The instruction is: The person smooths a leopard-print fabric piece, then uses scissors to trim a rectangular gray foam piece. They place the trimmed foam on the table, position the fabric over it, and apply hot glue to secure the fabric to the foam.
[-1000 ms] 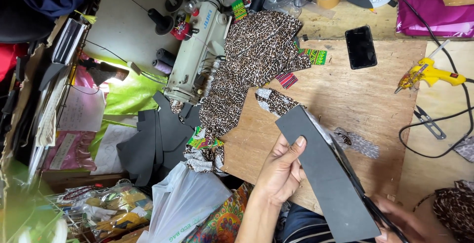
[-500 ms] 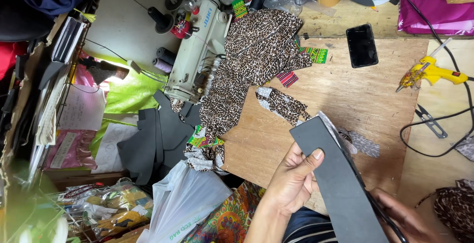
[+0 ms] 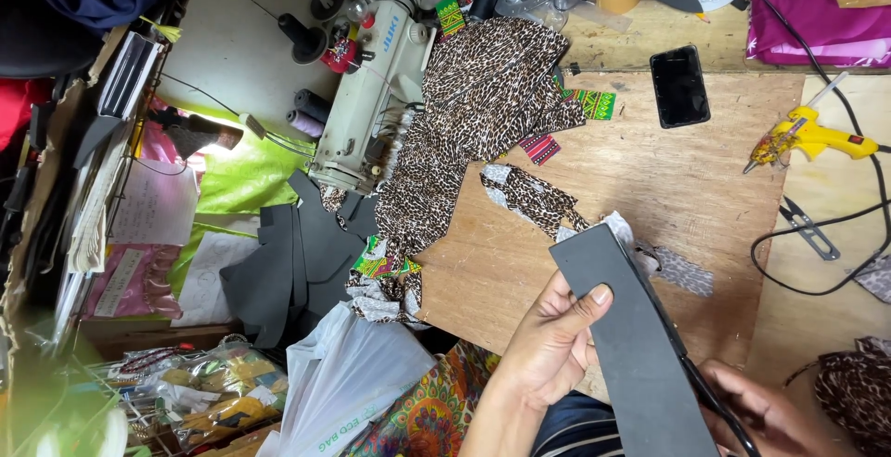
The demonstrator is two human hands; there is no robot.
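- Left hand [image 3: 548, 346] clamped on dark grey strip [image 3: 631, 346], thumb across its face; shifted slightly right along the strip since the earlier frame.
- Right hand [image 3: 770, 415] low at the frame edge, apparently closed on black scissors [image 3: 710, 401] at the strip's right edge.
- Beyond the hands: wooden table [image 3: 724, 179], leopard-print fabric [image 3: 483, 104], sewing machine [image 3: 371, 86], phone [image 3: 679, 86], yellow glue gun [image 3: 812, 134].

left hand [image 3: 548, 350] grip closed, right hand [image 3: 766, 411] curled

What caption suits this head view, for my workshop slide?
Left hand holds grey foam strip while right hand works scissors along it.
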